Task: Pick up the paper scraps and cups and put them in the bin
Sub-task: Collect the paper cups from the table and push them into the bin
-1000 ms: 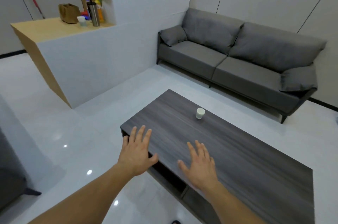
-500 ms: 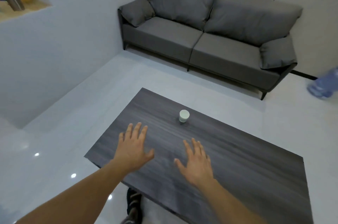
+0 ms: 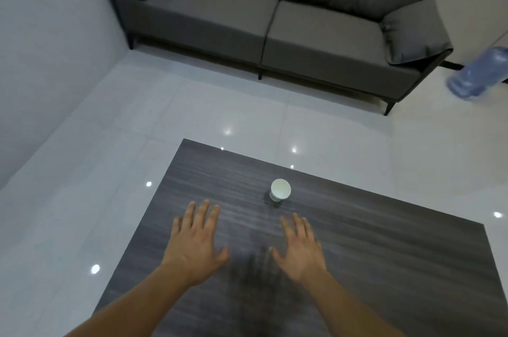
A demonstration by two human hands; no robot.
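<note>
Left hand (image 3: pixel 196 240): held flat above the bench (image 3: pixel 384 268), fingers spread, nothing grasped.
Right hand (image 3: pixel 299 247): likewise spread, released.
Cup (image 3: pixel 280 190): stood upright on the bench, just beyond both hands.
Sofa (image 3: pixel 269 23): placed farther back.

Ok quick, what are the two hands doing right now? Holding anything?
Left hand: open, fingers spread, holding nothing.
Right hand: open, fingers spread, holding nothing.

Both hands (image 3: pixel 195 243) (image 3: pixel 301 250) splayed, prob. midair
</note>
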